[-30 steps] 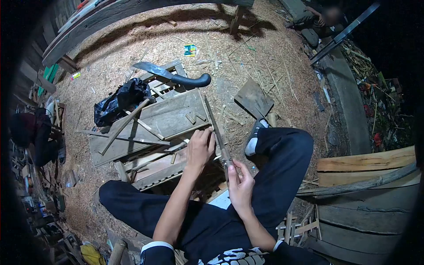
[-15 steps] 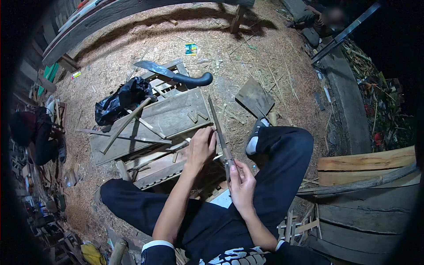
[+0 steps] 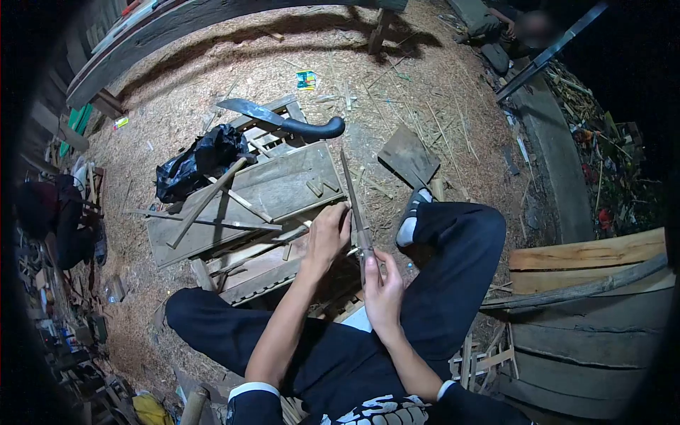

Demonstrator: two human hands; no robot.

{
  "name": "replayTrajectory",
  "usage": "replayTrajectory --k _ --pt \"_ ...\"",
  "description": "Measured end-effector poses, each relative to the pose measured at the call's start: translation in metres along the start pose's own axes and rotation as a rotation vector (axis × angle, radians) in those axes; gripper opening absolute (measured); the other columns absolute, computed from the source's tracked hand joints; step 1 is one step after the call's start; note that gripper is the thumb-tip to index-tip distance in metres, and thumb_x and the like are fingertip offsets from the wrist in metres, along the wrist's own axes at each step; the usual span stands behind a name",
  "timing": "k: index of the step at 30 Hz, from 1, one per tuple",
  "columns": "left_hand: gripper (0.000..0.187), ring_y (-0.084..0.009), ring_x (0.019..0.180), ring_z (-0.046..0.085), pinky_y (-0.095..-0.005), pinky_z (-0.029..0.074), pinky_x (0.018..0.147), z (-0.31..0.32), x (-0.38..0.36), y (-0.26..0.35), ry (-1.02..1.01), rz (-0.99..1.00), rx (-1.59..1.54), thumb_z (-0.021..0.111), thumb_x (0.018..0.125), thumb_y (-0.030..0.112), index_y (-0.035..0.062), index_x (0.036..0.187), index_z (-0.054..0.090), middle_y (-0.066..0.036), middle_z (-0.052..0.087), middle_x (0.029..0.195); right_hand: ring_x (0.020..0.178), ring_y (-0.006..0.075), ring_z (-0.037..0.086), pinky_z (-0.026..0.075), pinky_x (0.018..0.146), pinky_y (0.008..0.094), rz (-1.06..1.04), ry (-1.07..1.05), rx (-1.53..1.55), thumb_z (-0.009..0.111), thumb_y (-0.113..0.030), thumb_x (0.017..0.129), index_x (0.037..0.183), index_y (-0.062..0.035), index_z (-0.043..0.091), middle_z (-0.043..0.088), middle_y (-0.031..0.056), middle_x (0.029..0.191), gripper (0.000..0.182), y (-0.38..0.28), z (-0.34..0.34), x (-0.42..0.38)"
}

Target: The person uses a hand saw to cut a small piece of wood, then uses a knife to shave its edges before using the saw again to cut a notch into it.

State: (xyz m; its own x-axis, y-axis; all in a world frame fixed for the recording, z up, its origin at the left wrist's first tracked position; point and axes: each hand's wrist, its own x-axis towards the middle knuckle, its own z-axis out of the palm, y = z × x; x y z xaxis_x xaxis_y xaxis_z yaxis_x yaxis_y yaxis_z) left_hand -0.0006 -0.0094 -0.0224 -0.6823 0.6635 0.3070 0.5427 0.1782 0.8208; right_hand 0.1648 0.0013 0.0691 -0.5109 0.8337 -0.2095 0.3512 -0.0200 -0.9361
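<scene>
My right hand (image 3: pixel 384 294) is closed around the handle of a narrow, pointed knife (image 3: pixel 358 212), whose blade points up and away from me. Close beside the blade, on its left, my left hand (image 3: pixel 327 237) has its fingers curled together. Whatever those fingers pinch, if anything, is hidden or too small to name. Below and beyond my left hand stands a low wooden bench (image 3: pixel 283 180) with small wood pieces (image 3: pixel 322 186) and sticks (image 3: pixel 209 202) on it. A large knife with a curved black handle (image 3: pixel 315 129) lies past its far edge.
A black plastic bag (image 3: pixel 202 163) rests at the bench's far left. A square board (image 3: pixel 409 157) lies on the shavings-covered ground near my foot. Wooden planks (image 3: pixel 588 329) are on my right. Other people sit at the far left (image 3: pixel 67 219) and upper right (image 3: pixel 489 25).
The knife in my right hand has turned slightly more upright, and that hand has shifted a little left. My left hand stays beside the blade. The view has moved slightly.
</scene>
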Motion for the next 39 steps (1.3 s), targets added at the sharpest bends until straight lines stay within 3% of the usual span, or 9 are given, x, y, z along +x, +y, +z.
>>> replayTrajectory --k 2,10,16,20,22,26,30,31,39 --pt "0.013 -0.0439 0.087 0.064 -0.0502 0.050 0.076 0.001 0.002 0.000 0.029 0.021 -0.022 0.065 0.095 0.008 -0.0015 0.104 0.064 -0.024 0.065 0.090 0.094 0.0151 0.067 0.055 0.081 0.0317 -0.012 0.007 0.044 0.055 -0.020 0.108 0.125 0.0080 0.060 0.070 0.0153 0.109 0.033 -0.004 -0.007 -0.013" --pt "0.014 -0.0441 0.091 0.069 -0.0471 0.054 0.077 -0.001 0.002 0.001 0.015 -0.016 -0.016 0.068 0.095 0.007 -0.0025 0.106 0.066 -0.025 0.070 0.096 0.095 0.0192 0.069 0.055 0.083 0.0343 -0.146 0.063 0.050 0.056 -0.018 0.107 0.123 0.0084 0.062 0.072 0.0180 0.105 0.031 -0.005 0.001 -0.011" --pt "0.016 -0.0440 0.092 0.068 -0.0475 0.054 0.079 -0.002 0.000 0.004 -0.014 -0.015 -0.035 0.067 0.095 0.007 -0.0027 0.107 0.066 -0.025 0.070 0.098 0.097 0.0203 0.070 0.056 0.083 0.0366 -0.112 0.074 -0.155 0.058 -0.020 0.106 0.122 0.0068 0.064 0.072 0.0175 0.105 0.031 -0.016 0.005 0.000" --pt "0.014 -0.0432 0.087 0.065 -0.0503 0.051 0.076 -0.002 0.002 0.005 0.014 -0.005 -0.045 0.065 0.095 0.007 -0.0012 0.107 0.065 -0.024 0.067 0.092 0.095 0.0186 0.069 0.055 0.083 0.0358 0.097 0.054 -0.058 0.059 -0.021 0.106 0.119 0.0072 0.064 0.073 0.0168 0.102 0.031 -0.019 -0.004 -0.010" --pt "0.013 -0.0432 0.086 0.065 -0.0504 0.051 0.076 0.001 0.001 0.002 0.043 0.043 -0.060 0.064 0.095 0.008 -0.0013 0.105 0.065 -0.024 0.067 0.091 0.085 0.0147 0.067 0.056 0.074 0.0336 -0.195 0.115 -0.025 0.059 -0.021 0.106 0.119 0.0073 0.064 0.071 0.0127 0.098 0.031 -0.010 0.011 0.011" --pt "0.017 -0.0438 0.091 0.067 -0.0478 0.053 0.078 -0.003 0.004 0.004 -0.007 -0.038 -0.038 0.066 0.096 0.008 -0.0022 0.109 0.066 -0.025 0.069 0.096 0.083 0.0146 0.067 0.054 0.074 0.0312 -0.046 0.082 -0.063 0.060 -0.022 0.106 0.119 0.0059 0.064 0.072 0.0129 0.094 0.031 -0.015 -0.006 -0.016" --pt "0.011 -0.0433 0.085 0.063 -0.0513 0.050 0.075 0.000 -0.003 0.005 0.020 0.012 -0.063 0.064 0.095 0.008 0.0000 0.102 0.063 -0.023 0.064 0.087 0.077 0.0118 0.065 0.053 0.067 0.0303 -0.187 0.118 -0.279 0.060 -0.022 0.106 0.118 0.0052 0.066 0.070 0.0086 0.088 0.031 -0.009 0.008 0.023" --pt "0.011 -0.0434 0.085 0.063 -0.0512 0.050 0.075 -0.002 -0.002 0.007 0.027 0.010 -0.045 0.063 0.095 0.008 0.0000 0.103 0.063 -0.023 0.064 0.087 0.094 0.0147 0.068 0.055 0.081 0.0304 -0.132 0.074 -0.114 0.061 -0.019 0.104 0.117 0.0080 0.065 0.072 0.0147 0.100 0.031 -0.016 0.009 0.013" --pt "0.014 -0.0434 0.088 0.067 -0.0481 0.052 0.077 -0.001 0.000 0.003 0.007 -0.025 -0.022 0.066 0.095 0.008 -0.0014 0.105 0.065 -0.024 0.068 0.093 0.092 0.0145 0.067 0.055 0.079 0.0327 -0.074 0.081 -0.093 0.059 -0.022 0.106 0.116 0.0070 0.065 0.071 0.0130 0.098 0.031 -0.022 0.007 0.014"
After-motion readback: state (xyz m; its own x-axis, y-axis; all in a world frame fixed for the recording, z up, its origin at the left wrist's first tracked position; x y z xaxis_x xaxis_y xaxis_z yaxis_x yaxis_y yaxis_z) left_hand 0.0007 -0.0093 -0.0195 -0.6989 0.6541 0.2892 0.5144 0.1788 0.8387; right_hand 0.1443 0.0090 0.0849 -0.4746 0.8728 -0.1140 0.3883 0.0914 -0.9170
